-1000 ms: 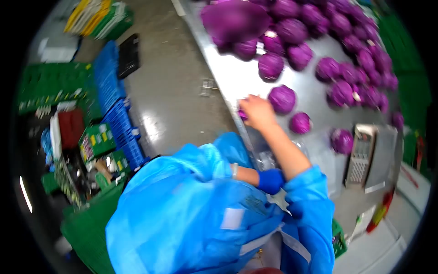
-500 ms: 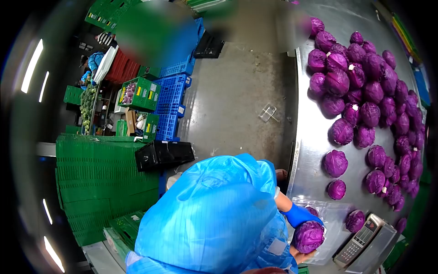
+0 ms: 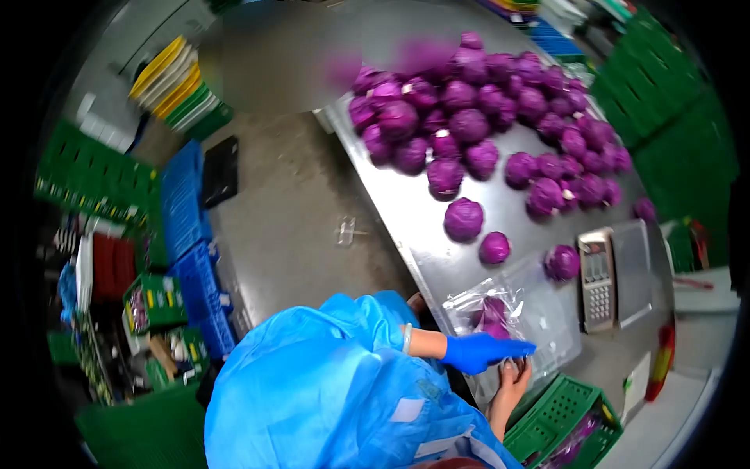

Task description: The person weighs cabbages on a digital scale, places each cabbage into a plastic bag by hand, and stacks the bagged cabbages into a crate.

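Note:
A purple cabbage lies inside a clear plastic bag at the near edge of the metal table. My left hand, in a blue glove, reaches across the near end of the bag, its fingers together and closed on the film. Just below its fingertips, my bare right hand pinches the film with bent fingers. The two hands almost touch. Part of the bag and the palms are hidden behind the glove. Beyond the bag sit single cabbages, one small and one larger.
Many loose cabbages cover the far part of the metal table. A keypad device stands at the right, beside another cabbage. A green crate with bagged cabbage is at the lower right. Blue crates stand left across the floor.
The cabbage that was between both hands half a second ago is no longer in them. Both hands are now at the bag's near end. The view has swung, showing the green crate at lower right.

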Tool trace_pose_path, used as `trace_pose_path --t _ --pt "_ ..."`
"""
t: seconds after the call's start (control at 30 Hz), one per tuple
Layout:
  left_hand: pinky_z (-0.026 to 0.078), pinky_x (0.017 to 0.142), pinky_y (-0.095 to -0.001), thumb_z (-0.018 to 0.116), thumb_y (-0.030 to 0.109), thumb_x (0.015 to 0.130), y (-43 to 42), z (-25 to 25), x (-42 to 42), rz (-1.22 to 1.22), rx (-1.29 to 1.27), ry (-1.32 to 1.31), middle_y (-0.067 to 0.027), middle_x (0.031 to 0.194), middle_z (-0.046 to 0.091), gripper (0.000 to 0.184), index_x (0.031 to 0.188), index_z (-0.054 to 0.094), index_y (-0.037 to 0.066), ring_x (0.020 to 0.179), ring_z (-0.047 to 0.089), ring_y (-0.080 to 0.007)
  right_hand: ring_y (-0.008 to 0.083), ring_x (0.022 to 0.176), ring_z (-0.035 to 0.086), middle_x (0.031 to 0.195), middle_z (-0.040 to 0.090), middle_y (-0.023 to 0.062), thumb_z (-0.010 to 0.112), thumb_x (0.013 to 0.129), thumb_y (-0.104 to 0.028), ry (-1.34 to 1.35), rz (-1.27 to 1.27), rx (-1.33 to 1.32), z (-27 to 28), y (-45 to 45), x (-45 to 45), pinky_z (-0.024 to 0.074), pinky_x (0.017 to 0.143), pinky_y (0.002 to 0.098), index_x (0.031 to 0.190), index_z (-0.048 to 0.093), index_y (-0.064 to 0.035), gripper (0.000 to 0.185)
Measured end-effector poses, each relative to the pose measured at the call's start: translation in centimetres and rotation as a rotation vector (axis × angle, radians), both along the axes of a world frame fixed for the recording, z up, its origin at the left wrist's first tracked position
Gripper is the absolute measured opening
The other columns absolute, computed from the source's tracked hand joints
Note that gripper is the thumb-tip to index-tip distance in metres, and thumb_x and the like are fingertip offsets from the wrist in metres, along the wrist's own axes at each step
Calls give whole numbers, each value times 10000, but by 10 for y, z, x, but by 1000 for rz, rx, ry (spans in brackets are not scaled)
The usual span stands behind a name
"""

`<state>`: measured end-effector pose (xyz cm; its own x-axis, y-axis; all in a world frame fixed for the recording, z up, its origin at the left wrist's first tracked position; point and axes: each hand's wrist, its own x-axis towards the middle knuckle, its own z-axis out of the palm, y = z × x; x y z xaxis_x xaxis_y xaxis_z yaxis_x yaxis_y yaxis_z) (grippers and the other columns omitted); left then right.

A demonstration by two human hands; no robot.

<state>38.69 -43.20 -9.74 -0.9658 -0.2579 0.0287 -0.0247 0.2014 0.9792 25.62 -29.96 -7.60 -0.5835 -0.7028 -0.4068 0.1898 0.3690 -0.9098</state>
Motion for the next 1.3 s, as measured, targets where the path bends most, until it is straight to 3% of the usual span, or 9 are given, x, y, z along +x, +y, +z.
trace_pose_path --t 0.1,0.17,0.27,0.37,0.57,0.77,0.83,1.07,1.3 --pt "525 814 -336 503 -114 687 -23 26 -9 165 10 160 -99 1564 371 949 1555 300 212 961 666 -268 395 1229 440 1316 462 232 772 762 -124 1275 180 -35 32 -1 -11 339 1071 463 1351 469 11 676" --pt "505 891 -331 527 -85 685 -32 33 -16 94 -86 197 -129 1529 416 920 1542 327 187 1117 623 -255 381 1170 483 1247 520 213 779 749 -116 1524 127 -36 72 -26 -12 379 1022 444 1274 524 0 595" --pt "505 921 -359 526 -78 693 -50 48 -16 -26 -242 111 -95 1527 423 872 1512 380 184 1228 574 -294 400 868 606 914 637 207 703 855 -223 1310 297 172 53 -24 -44 477 786 468 959 632 -19 240" --pt "529 838 -393 517 -80 695 -57 38 -7 -126 -498 91 -44 1534 415 839 1471 441 230 1148 601 -343 455 615 587 647 598 222 575 937 -333 1288 272 308 29 2 -43 463 578 526 712 625 -40 372" --pt "526 783 -433 575 244 906 -8 -56 38 27 -508 -145 -156 1051 684 420 1321 590 182 849 639 -364 457 689 614 715 631 232 531 962 -325 917 370 441 -86 86 -4 471 631 564 731 611 -30 383" --pt "525 670 -464 565 303 955 40 -100 57 625 -781 -275 -201 845 680 533 1458 435 185 775 661 -375 460 721 628 764 654 224 512 984 -338 838 275 421 -118 106 1 483 652 564 788 592 -27 376" --pt "537 670 -461 569 316 968 39 -109 68 374 -589 -762 -230 836 679 567 1488 392 177 755 673 -386 435 808 639 865 675 200 588 944 -303 806 392 516 -114 103 -10 503 703 530 869 620 -27 287" --pt "572 714 -336 553 96 980 34 -134 54 701 779 -285 -196 1136 678 623 1541 284 91 816 715 -252 308 1021 585 1083 636 108 745 782 -232 1078 447 -197 -68 40 14 478 873 435 1118 616 -58 400" --pt "568 801 -319 539 -15 946 19 -146 59 662 328 -357 -168 1216 625 668 1548 265 81 995 660 -196 326 947 587 924 604 129 707 825 -226 738 891 -226 -111 -3 35 474 832 425 882 570 -39 238"
